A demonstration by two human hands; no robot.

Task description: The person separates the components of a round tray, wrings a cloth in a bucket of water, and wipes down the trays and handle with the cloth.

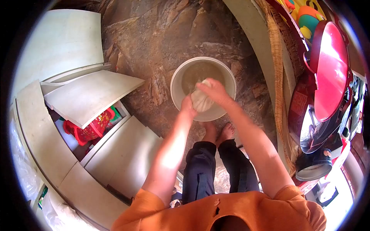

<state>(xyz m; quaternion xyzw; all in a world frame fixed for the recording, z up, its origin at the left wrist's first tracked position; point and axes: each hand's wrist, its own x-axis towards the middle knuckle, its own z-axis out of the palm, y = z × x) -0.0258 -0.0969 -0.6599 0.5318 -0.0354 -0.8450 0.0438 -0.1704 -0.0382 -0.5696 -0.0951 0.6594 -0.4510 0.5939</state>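
Observation:
A wet, pale cloth (202,101) is bunched between my two hands over a white bucket (175,86). Cloudy water (192,73) lies in the bucket. My left hand (187,106) grips the cloth's near left side, close to the bucket's rim. On the upper right of the cloth, my right hand (214,90) is closed around it, a little blurred. The lower part of the cloth hangs inside the bucket's outline; whether it touches the water I cannot tell.
To the left, a white cabinet has a tilted panel (92,92) above an opening with a red patterned item (92,127). At right stand a red lidded pan (331,73), a dark pot (314,167) and colourful toys (308,21). My bare feet (225,133) are beside the bucket on the brown floor (154,46).

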